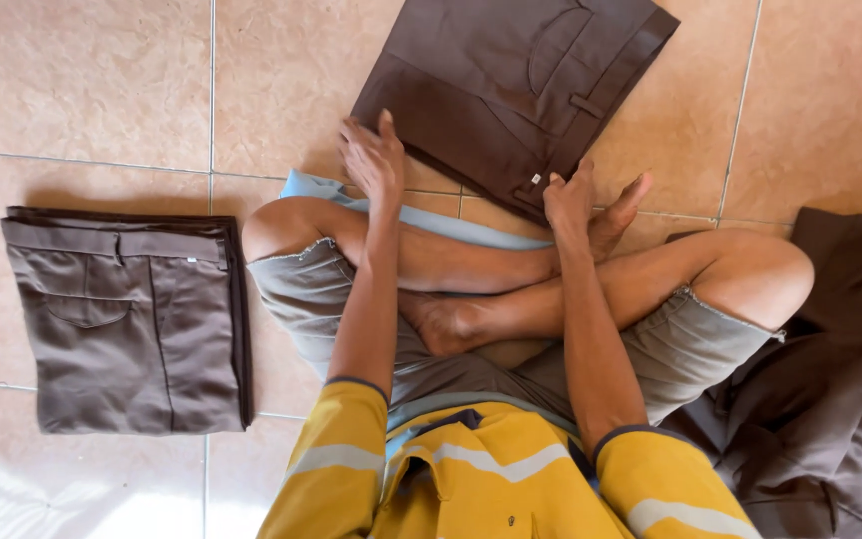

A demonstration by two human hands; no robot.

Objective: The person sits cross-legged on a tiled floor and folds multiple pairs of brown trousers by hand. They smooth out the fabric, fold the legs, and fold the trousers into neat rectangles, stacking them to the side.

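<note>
We see folded dark brown trousers (511,95) on the tiled floor (82,80) before our crossed legs. Our left hand (373,155) rests open-fingered at the near edge; our right hand (569,200), fingers loosely curled, seems to pinch the waistband corner. Flat, even pressure would keep the fold crisp. A grey-brown folded pair (127,319) lies leftward.

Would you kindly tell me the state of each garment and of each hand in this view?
Dark brown trousers: folded flat on the tiled floor, in front of the crossed legs.
Grey-brown trousers: folded, lying flat beside the person's left knee.
Dark heap of cloth: unfolded, crumpled by the right knee.
Left hand: open, at the dark brown trousers' near edge.
Right hand: on their near corner; grip unclear.
</note>
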